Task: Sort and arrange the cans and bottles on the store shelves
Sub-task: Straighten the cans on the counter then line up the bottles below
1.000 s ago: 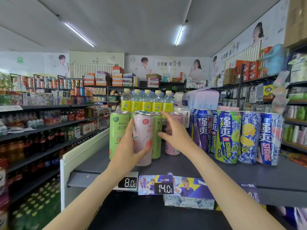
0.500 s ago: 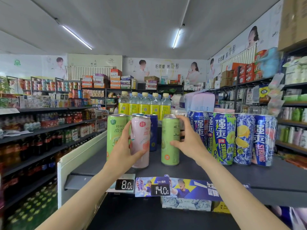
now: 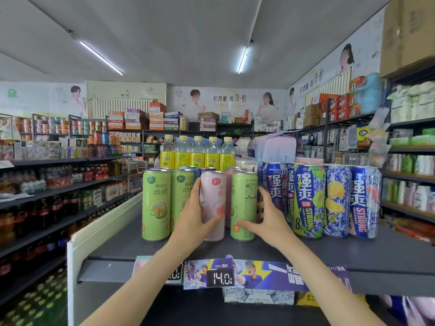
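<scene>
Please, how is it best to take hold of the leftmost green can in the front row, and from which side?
Grip the leftmost green can around its middle, coming from the front-left. It stands upright, its left side and front are free, while another green can stands close on its right. Probably wrap the fingers around the smooth round body, not the top rim.

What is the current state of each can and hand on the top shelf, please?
Left hand: grips the pink slim can.
Pink slim can: upright, on the dark shelf.
Right hand: holds the green slim can.
Green slim can: upright, label turned sideways.
Two green cans at left: upright, untouched.
Blue tall cans: upright, in a row.
</scene>
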`<state>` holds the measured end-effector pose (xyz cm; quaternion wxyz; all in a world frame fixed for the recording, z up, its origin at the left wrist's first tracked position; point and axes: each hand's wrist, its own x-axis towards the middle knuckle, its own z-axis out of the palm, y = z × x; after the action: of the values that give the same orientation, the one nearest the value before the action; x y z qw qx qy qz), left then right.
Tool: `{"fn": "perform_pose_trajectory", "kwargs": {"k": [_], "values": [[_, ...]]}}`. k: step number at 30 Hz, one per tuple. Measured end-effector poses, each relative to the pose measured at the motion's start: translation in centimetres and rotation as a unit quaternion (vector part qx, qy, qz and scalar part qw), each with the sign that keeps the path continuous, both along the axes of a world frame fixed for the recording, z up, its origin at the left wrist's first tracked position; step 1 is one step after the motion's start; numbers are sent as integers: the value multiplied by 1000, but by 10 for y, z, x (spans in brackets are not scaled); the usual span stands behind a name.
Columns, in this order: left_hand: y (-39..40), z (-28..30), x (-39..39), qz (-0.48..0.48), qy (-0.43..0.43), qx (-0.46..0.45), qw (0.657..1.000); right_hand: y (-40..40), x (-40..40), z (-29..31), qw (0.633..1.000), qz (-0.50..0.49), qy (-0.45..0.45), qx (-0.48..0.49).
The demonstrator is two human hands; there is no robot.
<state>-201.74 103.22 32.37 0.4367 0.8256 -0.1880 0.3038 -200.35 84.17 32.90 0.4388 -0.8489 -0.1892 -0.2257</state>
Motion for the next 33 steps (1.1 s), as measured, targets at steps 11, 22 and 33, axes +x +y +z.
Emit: {"fn": "perform_pose_trajectory", "kwargs": {"k": [11,22,33], "values": [[-16,1,-15,134,-23,118,984,3,-2,-4,996,-42,-63,-44],[57,30,-17,341,-181,115,915,43,-13,93,899,-36,-115,-422],[74,26,3,355,-225,225,879,68,4,96,847,-85,-178,-494]]}}
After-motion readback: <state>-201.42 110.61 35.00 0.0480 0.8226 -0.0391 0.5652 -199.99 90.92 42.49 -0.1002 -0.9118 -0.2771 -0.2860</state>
